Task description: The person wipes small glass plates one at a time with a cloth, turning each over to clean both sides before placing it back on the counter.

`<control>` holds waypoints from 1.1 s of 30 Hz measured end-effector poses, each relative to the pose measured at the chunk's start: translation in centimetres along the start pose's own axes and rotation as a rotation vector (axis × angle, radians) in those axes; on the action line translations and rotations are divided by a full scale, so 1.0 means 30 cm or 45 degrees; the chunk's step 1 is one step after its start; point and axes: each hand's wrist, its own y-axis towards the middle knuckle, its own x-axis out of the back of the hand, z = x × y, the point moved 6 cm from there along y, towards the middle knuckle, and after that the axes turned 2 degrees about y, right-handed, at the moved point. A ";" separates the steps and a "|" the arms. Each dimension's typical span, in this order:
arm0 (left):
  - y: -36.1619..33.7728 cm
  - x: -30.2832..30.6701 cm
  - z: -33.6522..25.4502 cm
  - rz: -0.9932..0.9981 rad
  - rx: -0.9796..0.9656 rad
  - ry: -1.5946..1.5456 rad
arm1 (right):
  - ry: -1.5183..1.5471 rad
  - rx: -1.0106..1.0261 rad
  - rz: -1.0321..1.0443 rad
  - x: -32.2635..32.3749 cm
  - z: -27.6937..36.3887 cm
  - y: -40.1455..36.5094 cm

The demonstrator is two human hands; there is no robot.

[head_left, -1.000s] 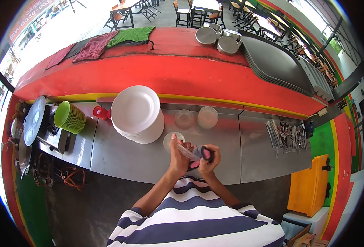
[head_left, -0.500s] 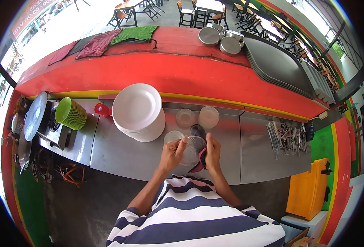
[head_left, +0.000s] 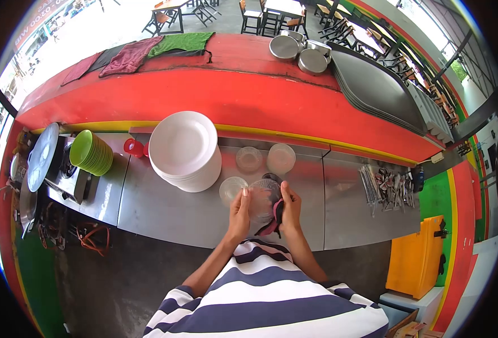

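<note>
Between my two hands is a clear glass bowl (head_left: 262, 201), tilted so that its round face shows. My left hand (head_left: 239, 217) grips its left rim, thumb on top. On the other side, my right hand (head_left: 290, 211) presses a dark and pink cloth (head_left: 271, 226) against the rim. Part of the cloth hangs below the bowl, and a dark part shows beyond it. Close by on the steel counter (head_left: 176, 217) sit three more clear bowls: one left of the held bowl (head_left: 230, 189) and two farther back, a left one (head_left: 249, 160) and a right one (head_left: 281, 158).
White plates (head_left: 184, 143) are stacked to the left, near green bowls (head_left: 91, 153) and a stove (head_left: 69, 183). Cutlery (head_left: 392, 187) lies at the right. Behind rises a red ledge (head_left: 232, 96) bearing cloths (head_left: 130, 57), metal pots (head_left: 312, 61) and trays (head_left: 373, 84).
The glass bowl has turned, and its round face now shows more fully. My left fingers have straightened along its rim. The whole view has shifted slightly.
</note>
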 end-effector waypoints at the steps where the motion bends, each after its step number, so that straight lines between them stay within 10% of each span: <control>1: 0.002 0.007 0.012 0.030 0.048 -0.016 | 0.038 -0.025 -0.051 -0.004 -0.028 -0.006; 9: -0.001 0.061 0.016 0.563 0.332 0.519 | -0.236 0.167 -0.033 0.006 0.023 -0.010; 12: 0.018 0.042 0.025 0.709 0.066 0.817 | -0.340 0.345 -0.062 0.006 0.076 -0.021; 15: 0.014 0.014 0.009 0.682 0.048 0.921 | -0.300 0.708 -0.291 0.003 0.156 -0.076; 19: 0.028 0.045 0.074 0.336 -0.053 0.620 | -0.864 1.303 0.225 -0.141 0.192 -0.166; 22: 0.048 0.082 0.099 0.220 -0.205 0.428 | -1.171 1.332 0.314 -0.164 0.117 -0.230; 24: 0.032 0.115 0.144 -0.003 0.413 -0.115 | -1.157 1.267 0.395 -0.120 0.058 -0.229; 27: 0.065 0.216 0.226 -0.040 0.335 -0.184 | -1.102 1.270 0.436 -0.071 -0.002 -0.215; 33: 0.111 0.332 0.235 0.198 0.387 -0.377 | -0.463 0.321 0.270 0.119 -0.243 -0.034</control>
